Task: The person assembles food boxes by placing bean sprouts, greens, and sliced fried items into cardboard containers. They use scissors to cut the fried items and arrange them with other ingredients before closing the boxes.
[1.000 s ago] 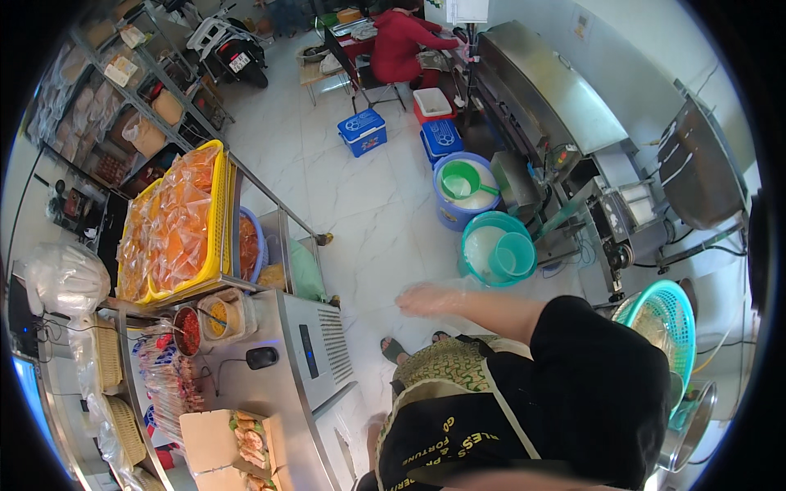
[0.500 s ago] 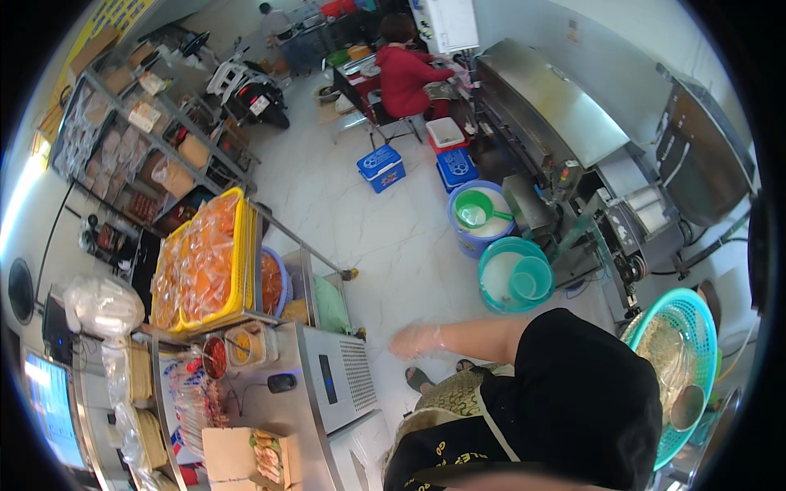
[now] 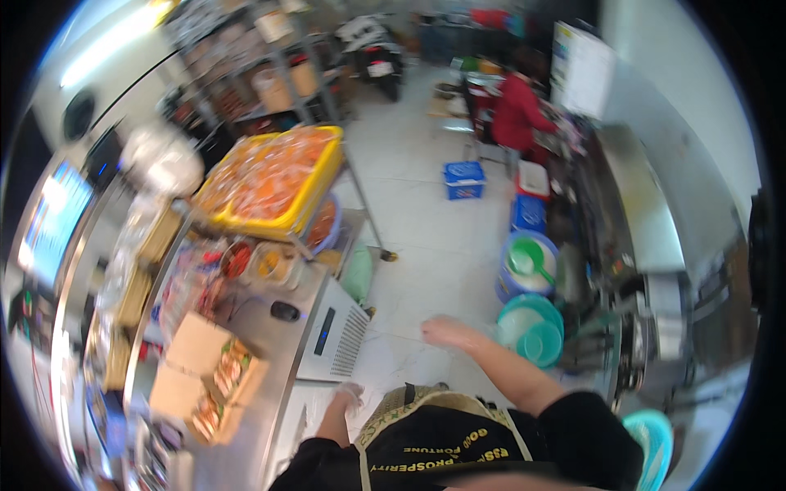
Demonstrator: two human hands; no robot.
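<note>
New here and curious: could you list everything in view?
Steel counter: one, silver, left
Open box: one, brown, counter
Food portions: two, mixed colours, box
Mouse: one, black, counter
Tray: at least one, yellow, beyond counter
Bags: many, orange, tray
Coolers: two, blue, floor
Bucket: one, violet, floor
Dipper: one, green, bucket
Basins: two, teal, floor
Motorbike: one, mostly black, back
Co-worker: one, red top, back
Screen: one, blue, left
Other goods: many, blurred, upper left
Left hand: one, clear-gloved, beside counter
Right hand: one, clear-gloved, above floor

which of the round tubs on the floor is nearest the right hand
The teal tub, with a smaller teal container in it; the purple-blue tub beyond, with a green dipper, is farther from the right hand.
</note>
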